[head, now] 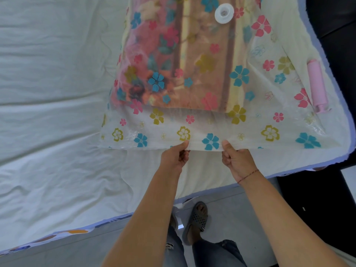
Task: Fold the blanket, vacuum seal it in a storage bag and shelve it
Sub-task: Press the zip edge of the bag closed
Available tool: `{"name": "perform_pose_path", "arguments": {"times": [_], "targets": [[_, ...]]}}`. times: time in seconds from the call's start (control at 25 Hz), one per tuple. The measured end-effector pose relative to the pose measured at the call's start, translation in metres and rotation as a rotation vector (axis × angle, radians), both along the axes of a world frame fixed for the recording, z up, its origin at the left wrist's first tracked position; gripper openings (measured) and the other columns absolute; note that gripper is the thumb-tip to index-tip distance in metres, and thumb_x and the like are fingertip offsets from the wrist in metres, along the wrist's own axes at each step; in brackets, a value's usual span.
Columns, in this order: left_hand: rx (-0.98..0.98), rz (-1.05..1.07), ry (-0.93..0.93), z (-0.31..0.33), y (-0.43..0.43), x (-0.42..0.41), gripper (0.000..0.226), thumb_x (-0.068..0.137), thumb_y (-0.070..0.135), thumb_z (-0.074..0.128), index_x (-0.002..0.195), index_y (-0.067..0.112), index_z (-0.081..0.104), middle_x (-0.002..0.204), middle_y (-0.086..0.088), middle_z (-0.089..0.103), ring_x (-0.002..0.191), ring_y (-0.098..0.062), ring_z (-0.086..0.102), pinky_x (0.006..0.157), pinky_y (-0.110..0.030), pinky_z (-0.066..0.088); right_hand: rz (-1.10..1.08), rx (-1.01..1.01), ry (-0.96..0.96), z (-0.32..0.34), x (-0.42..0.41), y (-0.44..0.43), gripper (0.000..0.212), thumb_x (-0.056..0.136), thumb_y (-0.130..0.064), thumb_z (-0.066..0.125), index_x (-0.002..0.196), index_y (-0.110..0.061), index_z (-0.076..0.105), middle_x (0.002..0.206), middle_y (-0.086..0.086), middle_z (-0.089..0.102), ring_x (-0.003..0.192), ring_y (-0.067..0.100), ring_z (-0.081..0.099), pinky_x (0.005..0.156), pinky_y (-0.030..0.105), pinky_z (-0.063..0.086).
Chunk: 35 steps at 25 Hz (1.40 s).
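Head: bag on white bed; grey flr

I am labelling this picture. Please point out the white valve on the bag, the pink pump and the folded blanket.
white valve [224, 13]: head view, centre of its round cap.
pink pump [316, 83]: head view, middle of its barrel.
folded blanket [208, 83]: head view, on its tan middle stripe.

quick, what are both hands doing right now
Left hand: pinching the near edge of the storage bag.
Right hand: pinching the same edge.
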<state>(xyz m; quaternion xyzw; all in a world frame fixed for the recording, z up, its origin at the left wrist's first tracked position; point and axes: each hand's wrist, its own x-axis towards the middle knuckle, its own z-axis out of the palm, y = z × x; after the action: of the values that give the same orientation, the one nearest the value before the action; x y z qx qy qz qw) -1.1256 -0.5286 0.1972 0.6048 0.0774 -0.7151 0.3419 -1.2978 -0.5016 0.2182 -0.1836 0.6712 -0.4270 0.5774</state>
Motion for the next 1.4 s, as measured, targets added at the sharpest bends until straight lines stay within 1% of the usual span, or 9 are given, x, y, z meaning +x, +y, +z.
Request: {"name": "perform_pose_path", "arguments": {"times": [0.24,0.4,0.48,0.56,0.68,0.84,1.12,1.32,1.4], "targets": [[-0.003,0.035,0.037,-0.011,0.0,0.023,0.011,0.081,0.007,0.072,0.084,0.004,0.062,0.054,-0.002,0.06,0.045,-0.006,0.055,0.046,-0.014,0.049,-0.01,0.024,0.002,-0.005,-0.002,0.001,0.039,0.094,-0.019,0.057,0.061,-0.019,0.036,0.049,-0.006,0.024,0.044,0.006,0.021,0.047,0.019,0.021],[0.004,0.138,0.228,-0.01,-0.003,0.031,0.015,0.086,0.017,0.068,0.096,0.007,0.062,0.082,-0.01,0.069,0.076,-0.018,0.065,0.064,-0.027,0.058,-0.147,0.06,-0.068,-0.002,0.007,-0.001,0.027,0.089,-0.027,0.062,0.069,-0.013,0.049,0.047,-0.007,0.035,0.043,0.004,0.031,0.043,0.014,0.029],[0.021,0.23,0.28,-0.012,-0.008,0.037,0.018,0.086,0.019,0.069,0.098,0.007,0.062,0.085,-0.011,0.071,0.084,-0.022,0.066,0.064,-0.03,0.059,-0.155,0.085,-0.119,-0.003,0.027,-0.001,0.035,0.072,-0.045,0.069,0.08,-0.012,0.06,0.05,-0.006,0.045,0.045,0.003,0.039,0.045,0.015,0.034],[0.033,0.268,0.283,-0.015,-0.008,0.038,0.022,0.083,0.017,0.071,0.1,0.006,0.062,0.085,-0.011,0.071,0.081,-0.021,0.066,0.06,-0.028,0.058,-0.054,0.122,-0.103,-0.01,0.057,-0.002,0.042,0.067,-0.053,0.068,0.083,-0.015,0.063,0.056,-0.004,0.052,0.048,0.005,0.044,0.049,0.018,0.037],[-0.008,0.145,0.274,-0.014,-0.004,0.037,0.024,0.083,0.021,0.071,0.1,0.005,0.063,0.085,-0.009,0.067,0.074,-0.016,0.063,0.062,-0.025,0.055,-0.009,0.132,0.007,-0.019,0.099,-0.009,0.024,0.085,-0.035,0.068,0.076,-0.014,0.066,0.058,-0.003,0.058,0.054,0.008,0.05,0.055,0.021,0.04],[-0.093,-0.12,0.141,-0.015,-0.002,0.035,0.021,0.079,0.019,0.076,0.086,0.0,0.068,0.07,-0.008,0.06,0.057,-0.01,0.055,0.056,-0.018,0.05,-0.053,0.094,0.089,-0.026,0.108,-0.013,0.03,0.086,-0.023,0.07,0.059,-0.012,0.063,0.049,-0.005,0.057,0.052,0.009,0.048,0.058,0.022,0.043],[0.031,-0.036,0.125,-0.025,-0.007,0.053,0.015,0.077,0.009,0.077,0.082,0.005,0.063,0.057,-0.002,0.057,0.044,-0.008,0.048,0.045,-0.016,0.047,-0.098,0.088,0.033,-0.024,0.087,-0.011,0.026,0.087,-0.013,0.067,0.062,-0.01,0.062,0.047,-0.006,0.056,0.045,0.002,0.048,0.045,0.013,0.04],[0.056,0.023,0.099,-0.034,-0.01,0.078,0.015,0.077,0.007,0.076,0.085,0.006,0.063,0.066,-0.004,0.06,0.048,-0.008,0.048,0.047,-0.016,0.049,-0.099,0.102,0.011,-0.025,0.086,-0.01,0.023,0.082,-0.018,0.072,0.06,-0.014,0.065,0.049,-0.007,0.057,0.046,0.003,0.047,0.042,0.012,0.038],[0.089,0.082,0.097,-0.041,-0.012,0.089,0.013,0.079,0.007,0.074,0.083,0.007,0.061,0.065,-0.004,0.059,0.048,-0.008,0.048,0.047,-0.015,0.048,-0.069,0.119,0.006,-0.022,0.081,-0.01,0.028,0.061,-0.037,0.082,0.052,-0.014,0.07,0.05,-0.007,0.058,0.046,0.002,0.048,0.043,0.012,0.038]]}}
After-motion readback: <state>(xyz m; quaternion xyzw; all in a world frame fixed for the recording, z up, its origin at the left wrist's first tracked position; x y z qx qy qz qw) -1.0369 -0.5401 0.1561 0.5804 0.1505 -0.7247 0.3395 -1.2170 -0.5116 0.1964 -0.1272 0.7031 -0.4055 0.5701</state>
